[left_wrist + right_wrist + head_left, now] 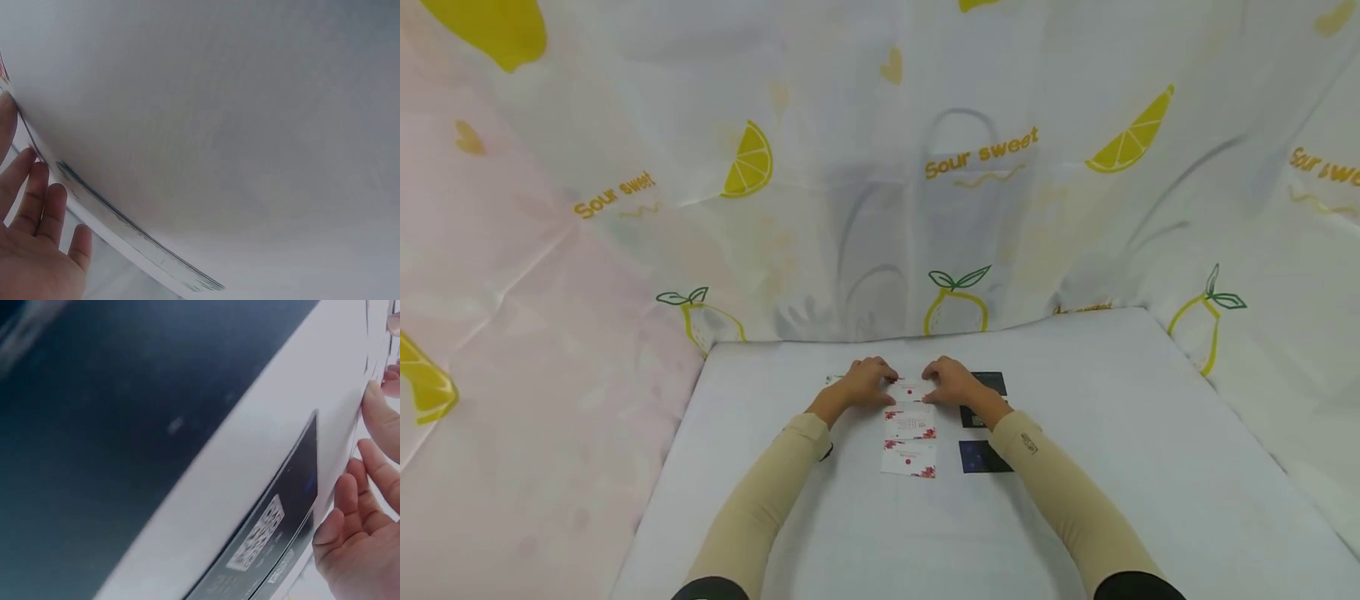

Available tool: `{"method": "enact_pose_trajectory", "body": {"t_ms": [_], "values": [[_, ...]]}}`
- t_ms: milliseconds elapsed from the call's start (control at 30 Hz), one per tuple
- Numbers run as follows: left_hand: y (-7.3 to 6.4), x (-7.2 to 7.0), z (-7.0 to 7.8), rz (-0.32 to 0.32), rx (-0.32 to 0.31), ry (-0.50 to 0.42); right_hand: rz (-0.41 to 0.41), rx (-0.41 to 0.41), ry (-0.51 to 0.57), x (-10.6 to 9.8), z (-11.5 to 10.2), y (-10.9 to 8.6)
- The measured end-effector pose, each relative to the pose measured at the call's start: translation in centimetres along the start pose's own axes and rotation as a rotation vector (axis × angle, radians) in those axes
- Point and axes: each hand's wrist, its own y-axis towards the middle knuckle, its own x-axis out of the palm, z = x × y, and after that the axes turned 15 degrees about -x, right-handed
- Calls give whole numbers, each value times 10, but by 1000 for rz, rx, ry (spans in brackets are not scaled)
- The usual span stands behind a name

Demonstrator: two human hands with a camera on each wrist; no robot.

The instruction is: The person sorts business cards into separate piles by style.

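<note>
A white card with a red dot [909,390] lies at the far end of a column of white cards, between my two hands. My left hand [867,383] touches its left edge, thumb and forefinger spread apart. Across from it, my right hand [953,383] has thumb and forefinger at the card's right edge. In both wrist views, the left fingers [55,209] and right fingers [347,494] are loosely bent. Nearer to me are a middle white card [910,423] and a front one [908,457], both with red flower corners.
Dark cards form a column on the right: a far one [991,382], a middle one [972,418] partly under my right wrist, and a blue-black front one [982,457]. Another card [833,379] shows behind my left hand. A lemon-print curtain [865,208] hangs behind the white table [850,533].
</note>
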Motion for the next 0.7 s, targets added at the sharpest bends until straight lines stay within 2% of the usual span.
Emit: {"method": "enact_pose_trajectory", "body": {"t_ms": [367, 500, 700], "values": [[-1, -10, 6, -9, -45, 19, 11, 43, 29, -8, -7, -1], [-4, -9, 8, -31, -57, 27, 9, 39, 17, -4, -6, -2], [-4, -6, 9, -16, -48, 58, 13, 58, 28, 0, -4, -3]]}}
